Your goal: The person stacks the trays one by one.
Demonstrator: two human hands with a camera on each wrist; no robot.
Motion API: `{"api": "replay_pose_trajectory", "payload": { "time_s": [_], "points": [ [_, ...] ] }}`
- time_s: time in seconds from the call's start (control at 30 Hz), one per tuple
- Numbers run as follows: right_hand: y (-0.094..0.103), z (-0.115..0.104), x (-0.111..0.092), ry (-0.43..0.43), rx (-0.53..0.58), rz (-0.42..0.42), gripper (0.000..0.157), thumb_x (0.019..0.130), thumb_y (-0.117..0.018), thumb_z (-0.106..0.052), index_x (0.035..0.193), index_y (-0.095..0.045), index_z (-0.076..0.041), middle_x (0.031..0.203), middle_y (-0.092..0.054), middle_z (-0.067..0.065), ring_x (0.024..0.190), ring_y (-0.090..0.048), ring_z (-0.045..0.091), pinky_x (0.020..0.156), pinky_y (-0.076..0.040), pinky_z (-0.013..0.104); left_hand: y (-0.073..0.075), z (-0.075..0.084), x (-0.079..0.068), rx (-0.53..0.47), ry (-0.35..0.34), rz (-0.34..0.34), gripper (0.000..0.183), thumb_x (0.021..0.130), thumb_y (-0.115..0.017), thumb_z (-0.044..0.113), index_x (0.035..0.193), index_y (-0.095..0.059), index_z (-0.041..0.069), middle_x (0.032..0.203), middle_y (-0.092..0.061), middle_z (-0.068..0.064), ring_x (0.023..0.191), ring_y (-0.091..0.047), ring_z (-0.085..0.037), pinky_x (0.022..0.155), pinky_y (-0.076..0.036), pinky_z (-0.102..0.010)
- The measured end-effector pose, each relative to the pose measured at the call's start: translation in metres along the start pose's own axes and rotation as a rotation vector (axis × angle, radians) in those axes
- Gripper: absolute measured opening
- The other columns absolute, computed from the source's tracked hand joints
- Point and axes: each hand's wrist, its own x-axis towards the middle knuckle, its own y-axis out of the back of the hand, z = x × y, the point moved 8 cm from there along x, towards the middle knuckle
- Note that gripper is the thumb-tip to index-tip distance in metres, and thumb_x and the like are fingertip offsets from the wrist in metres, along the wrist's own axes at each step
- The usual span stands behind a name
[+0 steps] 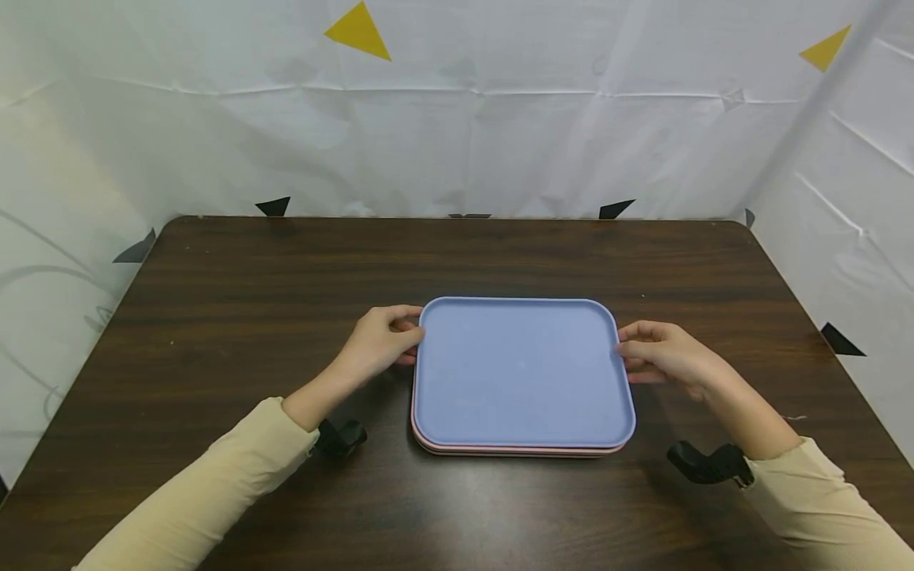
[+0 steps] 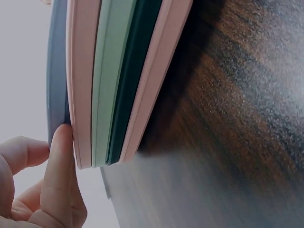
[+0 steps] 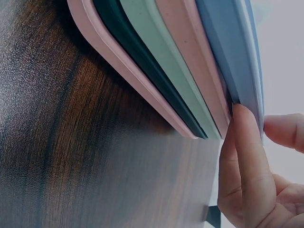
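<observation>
A blue tray [image 1: 524,373] tops a stack of rectangular trays in the head view. Beneath it, the wrist views show a pink tray [image 2: 83,85], a light green tray [image 2: 110,85], a dark green tray [image 2: 134,76] and another pink tray [image 2: 154,80] at the bottom. My left hand [image 1: 382,341] pinches the blue tray's left edge, thumb on the rim and a fingertip under it. On the opposite edge, my right hand [image 1: 667,357] pinches the same tray, fingertips under the rim [image 3: 247,156]. A narrow gap shows between the blue tray and the pink one near the fingers.
The stack stands on a dark wood-grain table [image 1: 286,270]. White sheeting [image 1: 457,143] with yellow and black triangles hangs behind and beside it. A black wrist mount [image 1: 339,438] sits at the left sleeve, another black mount [image 1: 707,462] at the right.
</observation>
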Motion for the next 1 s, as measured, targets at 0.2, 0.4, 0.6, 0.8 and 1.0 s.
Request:
{"api": "replay_pose_trajectory", "payload": {
  "time_s": [0.2, 0.4, 0.6, 0.8, 1.0],
  "points": [
    [-0.0011, -0.0005, 0.0007, 0.011, -0.021, 0.0, 0.054, 0.096, -0.052, -0.014, 0.138, -0.03, 0.013, 0.098, -0.058, 0.002, 0.086, -0.06, 0.007, 0.079, -0.06, 0.027, 0.0002, -0.0018, 0.0023, -0.009, -0.007, 0.018, 0.044, 0.09, -0.055, 0.005, 0.134, -0.053, -0.001, 0.107, -0.064, -0.021, 0.069, -0.063, -0.008, 0.067, -0.061, -0.027],
    [-0.0014, -0.001, 0.0012, 0.019, -0.034, 0.006, 0.066, 0.097, -0.053, -0.012, 0.15, -0.017, 0.004, 0.107, -0.057, 0.011, 0.088, -0.06, 0.011, 0.079, -0.061, 0.031, 0.0003, -0.0039, 0.0041, -0.027, -0.006, 0.018, 0.044, 0.091, -0.054, 0.005, 0.134, -0.052, -0.002, 0.108, -0.063, -0.021, 0.07, -0.064, -0.008, 0.067, -0.061, -0.025],
    [-0.0006, 0.0006, 0.0023, 0.009, -0.044, 0.014, 0.065, 0.096, -0.055, -0.012, 0.149, -0.021, 0.005, 0.103, -0.058, 0.006, 0.087, -0.06, 0.009, 0.08, -0.06, 0.029, 0.0, -0.0051, 0.0039, -0.029, 0.012, 0.005, 0.044, 0.091, -0.054, 0.006, 0.135, -0.052, 0.0, 0.112, -0.063, -0.022, 0.069, -0.064, -0.008, 0.066, -0.061, -0.024],
    [0.0, 0.0008, 0.0036, 0.022, -0.063, 0.019, 0.065, 0.095, -0.057, -0.014, 0.148, -0.024, 0.006, 0.105, -0.06, 0.008, 0.088, -0.062, 0.006, 0.084, -0.06, 0.033, 0.0008, -0.0039, 0.0028, -0.045, 0.01, -0.009, 0.044, 0.091, -0.053, 0.006, 0.135, -0.051, -0.003, 0.113, -0.064, -0.024, 0.071, -0.064, -0.009, 0.068, -0.061, -0.026],
    [0.0, 0.0006, 0.0052, 0.037, -0.071, 0.017, 0.067, 0.095, -0.057, -0.015, 0.149, -0.023, 0.002, 0.111, -0.057, 0.013, 0.089, -0.061, 0.006, 0.086, -0.059, 0.035, 0.0018, -0.0042, 0.0037, -0.033, 0.01, -0.017, 0.045, 0.092, -0.054, 0.008, 0.136, -0.05, -0.002, 0.115, -0.062, -0.024, 0.084, -0.065, -0.015, 0.075, -0.061, -0.029]
  ]
}}
